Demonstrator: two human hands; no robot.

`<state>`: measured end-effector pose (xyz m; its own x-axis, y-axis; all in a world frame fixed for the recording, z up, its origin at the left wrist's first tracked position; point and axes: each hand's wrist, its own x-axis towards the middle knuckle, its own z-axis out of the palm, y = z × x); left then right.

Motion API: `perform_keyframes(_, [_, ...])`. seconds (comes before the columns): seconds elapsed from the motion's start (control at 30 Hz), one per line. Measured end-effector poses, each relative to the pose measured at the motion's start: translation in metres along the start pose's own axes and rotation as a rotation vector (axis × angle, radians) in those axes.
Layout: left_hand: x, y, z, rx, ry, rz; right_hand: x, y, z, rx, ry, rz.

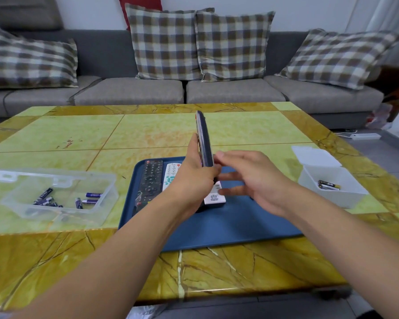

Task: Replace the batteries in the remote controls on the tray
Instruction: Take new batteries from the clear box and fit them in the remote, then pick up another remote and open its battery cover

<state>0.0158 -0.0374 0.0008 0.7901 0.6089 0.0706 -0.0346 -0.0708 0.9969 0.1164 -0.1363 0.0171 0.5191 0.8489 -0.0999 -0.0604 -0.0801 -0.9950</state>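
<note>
3 remotes, 1 in left hand

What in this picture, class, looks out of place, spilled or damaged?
Nothing is spilled or clearly damaged. Batteries stay inside the clear box and white box. The table has reddish marks near its left middle. The left hand holds one dark remote upright, on purpose.
</note>
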Motion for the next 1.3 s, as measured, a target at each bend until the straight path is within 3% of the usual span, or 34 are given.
perform_keyframes(0.13, [-0.001,-0.005,0.01,0.338,-0.012,-0.001,0.0,0.009,0.011,-0.137,0.052,-0.007])
perform_keyframes(0.27, [-0.001,-0.009,0.02,0.215,-0.183,-0.104,0.015,0.018,0.001,-0.193,0.195,0.074])
perform_keyframes(0.33, [0.0,-0.004,0.011,0.289,-0.193,-0.095,0.024,0.021,-0.012,-0.185,0.237,0.086])
perform_keyframes(0.47, [0.011,-0.012,-0.034,0.936,-0.12,0.104,0.039,0.03,-0.032,-0.393,0.33,0.141])
perform_keyframes(0.6, [0.008,-0.03,-0.053,1.306,-0.297,-0.018,0.042,0.037,-0.028,-0.785,0.336,0.104])
perform_keyframes(0.73, [0.007,-0.036,-0.054,1.361,-0.331,-0.027,0.048,0.044,-0.027,-1.141,0.375,-0.005])
perform_keyframes(0.87, [0.009,-0.037,-0.054,1.4,-0.343,-0.032,0.04,0.032,-0.009,-1.247,0.391,-0.147])
perform_keyframes(0.97, [0.01,-0.037,-0.055,1.394,-0.348,-0.034,0.029,0.026,0.017,-1.257,0.265,-0.182])
perform_keyframes(1.1, [0.014,-0.037,-0.06,1.37,-0.365,-0.026,0.024,0.03,0.033,-1.395,0.1,-0.05])
perform_keyframes(1.23, [0.011,-0.036,-0.062,1.361,-0.363,-0.014,0.023,0.026,0.036,-1.306,0.059,0.027])
perform_keyframes(1.3, [0.01,-0.036,-0.062,1.36,-0.356,-0.013,0.024,0.021,0.034,-1.054,0.075,0.095])
